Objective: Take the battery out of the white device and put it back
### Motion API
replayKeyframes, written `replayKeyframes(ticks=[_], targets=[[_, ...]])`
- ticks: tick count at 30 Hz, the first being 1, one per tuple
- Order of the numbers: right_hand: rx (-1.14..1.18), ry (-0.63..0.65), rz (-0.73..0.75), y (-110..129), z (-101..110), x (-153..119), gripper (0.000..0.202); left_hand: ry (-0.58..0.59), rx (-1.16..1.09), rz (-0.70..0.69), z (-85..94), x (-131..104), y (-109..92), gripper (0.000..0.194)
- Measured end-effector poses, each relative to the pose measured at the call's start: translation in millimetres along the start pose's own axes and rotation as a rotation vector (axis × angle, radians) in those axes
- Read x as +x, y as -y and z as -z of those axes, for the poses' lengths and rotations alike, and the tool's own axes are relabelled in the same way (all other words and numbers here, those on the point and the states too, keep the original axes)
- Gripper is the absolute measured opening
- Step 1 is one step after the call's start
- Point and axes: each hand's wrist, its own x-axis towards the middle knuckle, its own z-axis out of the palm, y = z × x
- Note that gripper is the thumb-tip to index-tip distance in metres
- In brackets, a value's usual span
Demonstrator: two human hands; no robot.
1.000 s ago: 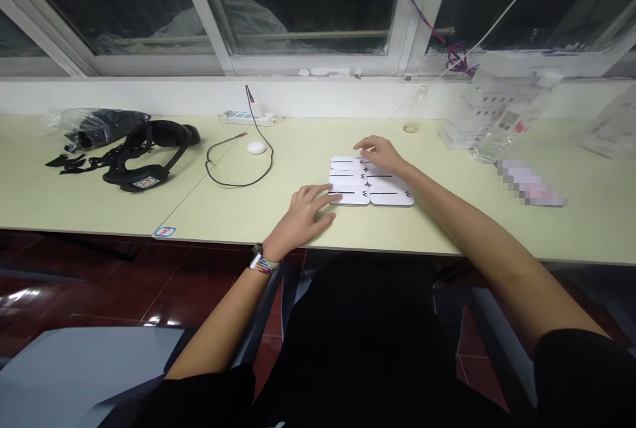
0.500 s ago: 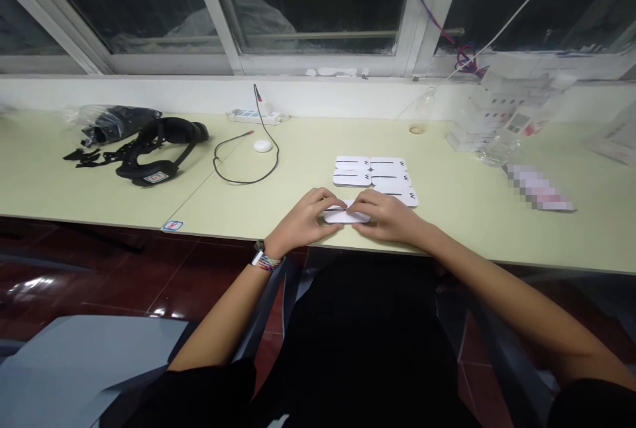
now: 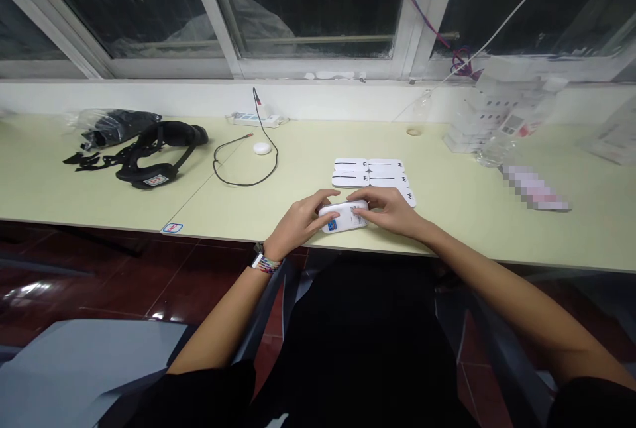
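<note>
Left hand and right hand have both got their fingers pinched on a white gadget, label side showing, just below and right of frame center. Other white pieces are bunched just above, on the counter.

device label: illegible | pixelated object: unidentifiable | grey chair: cut off

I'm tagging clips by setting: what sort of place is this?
Probably a workroom or small workshop, judging by the long pale table, the power strip by the wall and the stacked white boxes.
</note>
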Motion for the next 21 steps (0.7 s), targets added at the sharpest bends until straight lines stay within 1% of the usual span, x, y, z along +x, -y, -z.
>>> replayKeyframes(ticks=[2, 4, 6, 8, 10, 11, 15, 18, 21], targets=[[0.006, -0.013, -0.078, -2, 0, 3, 0.018, 0.010, 0.016, -0.003, -0.6, 0, 0, 0.054], [-0.047, -0.008, -0.105, -5, 2, 5, 0.017, 0.053, 0.056, -0.054, -1.1, 1, -1, 0.062], [-0.117, 0.007, -0.115, -8, 3, 6, 0.017, 0.097, 0.100, -0.085, -1.4, 2, -1, 0.065], [-0.178, 0.054, -0.108, -11, 6, 5, 0.015, 0.113, 0.129, -0.085, -1.6, 3, -1, 0.058], [-0.209, 0.119, -0.068, -13, 9, 4, 0.015, 0.118, 0.139, -0.073, -1.8, 3, 0, 0.051], [-0.215, 0.150, -0.030, -13, 11, 3, 0.016, 0.120, 0.138, -0.067, -1.9, 3, 0, 0.051], [-0.240, 0.270, 0.127, -9, 23, -2, 0.022, 0.121, 0.128, -0.049, -2.6, 3, 1, 0.065], [-0.325, 0.335, 0.172, -1, 31, -3, 0.025, 0.120, 0.098, -0.047, -3.6, 4, 2, 0.068], [-0.468, 0.373, 0.227, 4, 33, -1, 0.024, 0.127, 0.043, -0.038, -4.4, 4, 4, 0.071]])
